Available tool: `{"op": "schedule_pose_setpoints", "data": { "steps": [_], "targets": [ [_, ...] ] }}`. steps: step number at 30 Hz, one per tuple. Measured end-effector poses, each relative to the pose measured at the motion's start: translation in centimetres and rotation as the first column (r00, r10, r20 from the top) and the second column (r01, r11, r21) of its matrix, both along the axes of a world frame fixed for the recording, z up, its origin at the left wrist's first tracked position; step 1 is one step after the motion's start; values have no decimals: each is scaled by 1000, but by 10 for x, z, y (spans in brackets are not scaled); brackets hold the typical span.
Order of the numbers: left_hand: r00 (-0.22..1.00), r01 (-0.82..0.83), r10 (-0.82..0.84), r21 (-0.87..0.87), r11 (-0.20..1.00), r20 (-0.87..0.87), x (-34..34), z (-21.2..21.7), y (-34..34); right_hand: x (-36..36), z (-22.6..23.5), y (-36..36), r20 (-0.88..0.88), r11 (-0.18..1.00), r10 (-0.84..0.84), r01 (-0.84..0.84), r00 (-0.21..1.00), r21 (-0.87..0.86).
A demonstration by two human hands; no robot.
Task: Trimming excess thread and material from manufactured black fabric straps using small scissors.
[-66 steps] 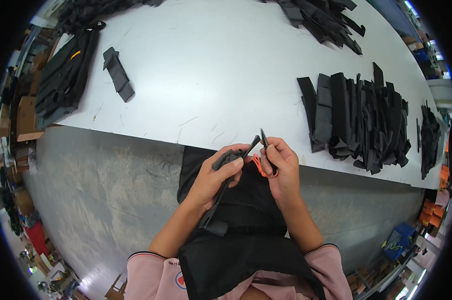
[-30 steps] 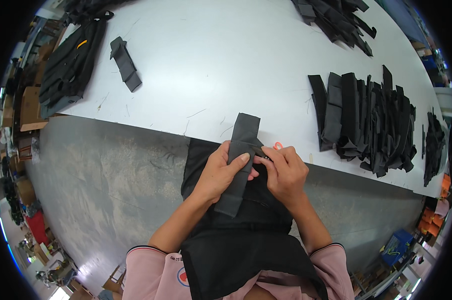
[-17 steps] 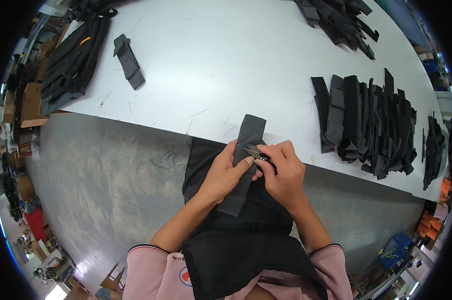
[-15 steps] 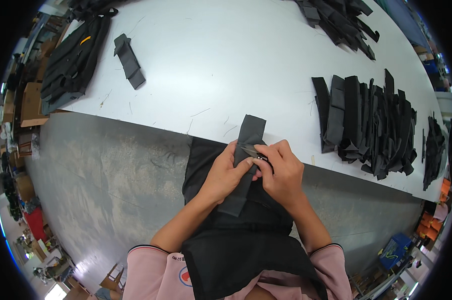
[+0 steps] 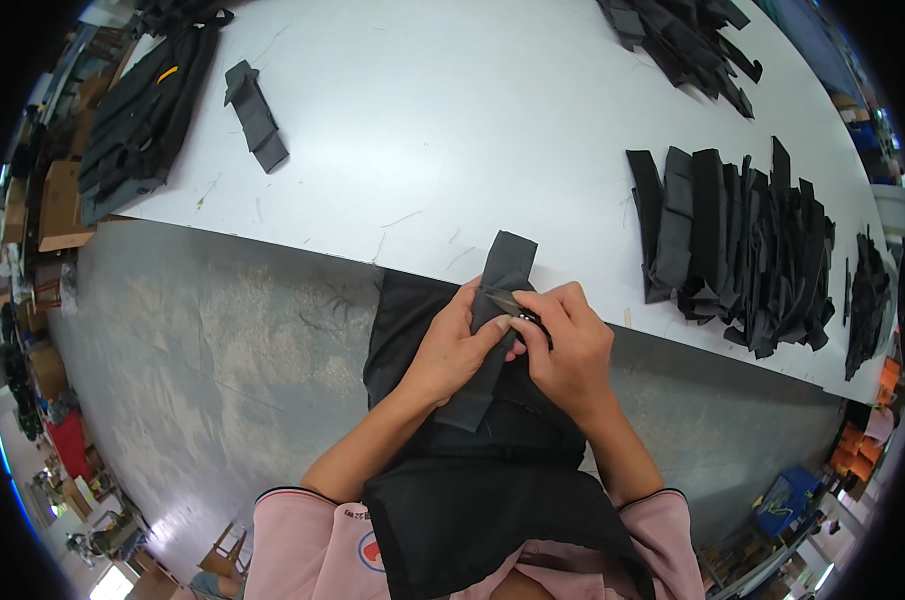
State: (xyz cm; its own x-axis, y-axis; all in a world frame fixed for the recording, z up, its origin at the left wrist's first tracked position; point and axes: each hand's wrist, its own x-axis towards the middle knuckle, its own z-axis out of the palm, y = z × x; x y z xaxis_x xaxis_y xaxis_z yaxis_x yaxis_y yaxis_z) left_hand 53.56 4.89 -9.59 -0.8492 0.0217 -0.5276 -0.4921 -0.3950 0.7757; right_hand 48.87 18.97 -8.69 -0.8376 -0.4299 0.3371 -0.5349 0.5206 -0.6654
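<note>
My left hand (image 5: 451,348) is closed around a dark grey fabric strip (image 5: 511,257), its thumb pressing on the cloth. The strip's far end reaches over the table edge, and its near end hangs over my black apron (image 5: 503,510). Between the fingers of my right hand (image 5: 576,350) is a small pair of thread snips (image 5: 505,300). The blades point left and lie against the strip, just beyond my left thumb. My right fingers hide most of the handle.
On the white table (image 5: 413,120), a pile of dark strips (image 5: 753,255) lies at right, another pile (image 5: 678,45) farther back. One folded strip (image 5: 256,115) and a black bag (image 5: 148,120) are at left. Loose threads lie around. Grey floor (image 5: 223,350) shows below the table edge.
The strip and both hands have shifted very slightly to the right in the picture. The grip on the strip and on the snips stays the same.
</note>
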Motion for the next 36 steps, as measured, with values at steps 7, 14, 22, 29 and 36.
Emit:
{"op": "schedule_pose_setpoints", "data": {
  "steps": [7, 14, 22, 29, 36],
  "targets": [
    [999, -14, 11, 76, 997, 37, 1, -2, 1, 4, 2, 2, 75, 1000, -30, 30, 997, 8],
    [998, 29, -30, -17, 999, -53, 11, -14, -1, 2, -9, 4, 776, 932, 98, 216, 624, -292],
    [986, 7, -25, 106, 994, 167, 20, -13, 2, 35, -25, 1, 486, 941, 53, 120, 872, -318],
    [992, 95, -104, 125, 988, 73, 15, -4, 1, -2, 4, 3, 310, 977, 5, 61, 951, -203],
    [991, 37, -69, 265, 963, 113, 7, 6, -11, 5, -8, 10, 493, 900, -167, 337, 854, -278]
  ]
}}
